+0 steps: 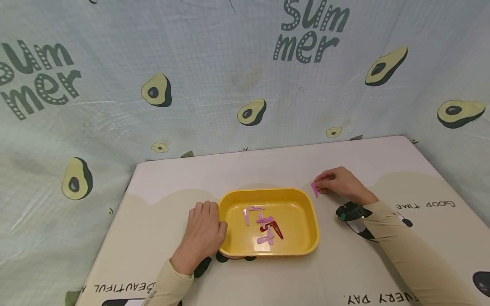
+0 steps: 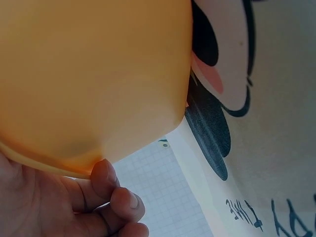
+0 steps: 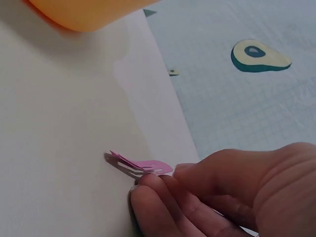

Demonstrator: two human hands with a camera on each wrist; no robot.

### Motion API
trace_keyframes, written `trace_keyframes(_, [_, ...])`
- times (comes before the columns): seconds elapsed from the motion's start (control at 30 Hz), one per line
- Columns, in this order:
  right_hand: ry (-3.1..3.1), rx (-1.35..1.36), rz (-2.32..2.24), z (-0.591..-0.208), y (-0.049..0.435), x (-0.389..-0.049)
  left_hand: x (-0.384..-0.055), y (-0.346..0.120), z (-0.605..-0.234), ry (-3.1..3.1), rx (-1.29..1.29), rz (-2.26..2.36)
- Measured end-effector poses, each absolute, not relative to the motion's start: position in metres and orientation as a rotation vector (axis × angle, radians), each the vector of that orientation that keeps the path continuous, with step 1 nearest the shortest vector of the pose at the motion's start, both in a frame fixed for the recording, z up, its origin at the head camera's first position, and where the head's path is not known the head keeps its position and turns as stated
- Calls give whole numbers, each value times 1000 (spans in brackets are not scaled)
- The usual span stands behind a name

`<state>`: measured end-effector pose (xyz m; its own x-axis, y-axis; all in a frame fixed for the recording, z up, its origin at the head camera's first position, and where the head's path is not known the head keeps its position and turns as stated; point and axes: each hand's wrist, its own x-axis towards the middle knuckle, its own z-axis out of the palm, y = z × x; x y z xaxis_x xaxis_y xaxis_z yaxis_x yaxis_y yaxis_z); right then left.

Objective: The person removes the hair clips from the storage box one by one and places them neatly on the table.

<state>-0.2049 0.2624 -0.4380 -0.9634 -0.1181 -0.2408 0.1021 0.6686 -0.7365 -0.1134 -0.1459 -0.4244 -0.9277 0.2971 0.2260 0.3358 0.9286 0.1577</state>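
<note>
A yellow plastic tray (image 1: 298, 251) stands on the table, with several pink snap hair clips (image 1: 246, 217) and a red hair clip (image 1: 277, 230) lying loose on its floor. My left hand (image 1: 204, 225) grips the tray's left rim; in the left wrist view its fingers (image 2: 104, 177) curl under the edge. To the right of the tray, my right hand (image 1: 340, 183) pinches a pink snap hair clip (image 3: 153, 167) between thumb and fingertips. This clip's narrow end points away from the fingers, close over the table, its shadow just beside it.
The table (image 1: 268, 165) has a printed cover with lettering and cartoon shapes. Behind it hangs a pale sheet (image 1: 206, 110) patterned with avocados and the word summer. A black strapped device (image 1: 352, 211) sits at my right wrist.
</note>
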Motion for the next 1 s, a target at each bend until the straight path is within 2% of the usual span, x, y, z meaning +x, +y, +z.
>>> trace_keyframes(0.3, [2543,1,-1278,-436,267,-204,-113,-146,-425,-2873,-489,-285])
trace_keyframes(1.0, [2607,-147,-1342,-390,249,-194,-114,-147,-424,-2931,-484,-295])
